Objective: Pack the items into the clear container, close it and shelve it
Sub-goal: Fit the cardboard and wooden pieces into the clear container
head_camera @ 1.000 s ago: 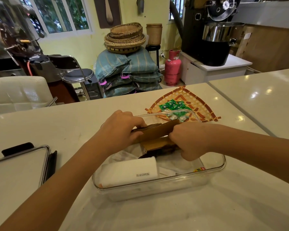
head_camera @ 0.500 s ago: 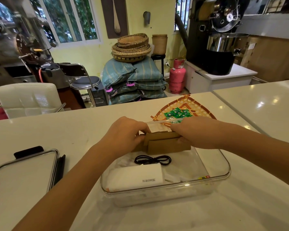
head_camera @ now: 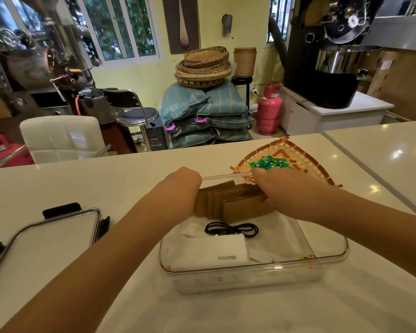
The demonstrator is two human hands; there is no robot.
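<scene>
Envelopes [head_camera: 235,200] pushed further back; hands [head_camera: 277,188] apparently gripping.

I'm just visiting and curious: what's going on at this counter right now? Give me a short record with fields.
Surface: white counter
Container: clear container, open, no lid on it
Lid: lid lying on the counter to the left, apart from the container
Inside, far end: brown paper packets
Inside, middle: black cable, coiled
Inside, near end: white box
Left hand: left hand on the packets' left end
Right hand: right hand gripping their right end
Behind: woven tray with green sachets
</scene>
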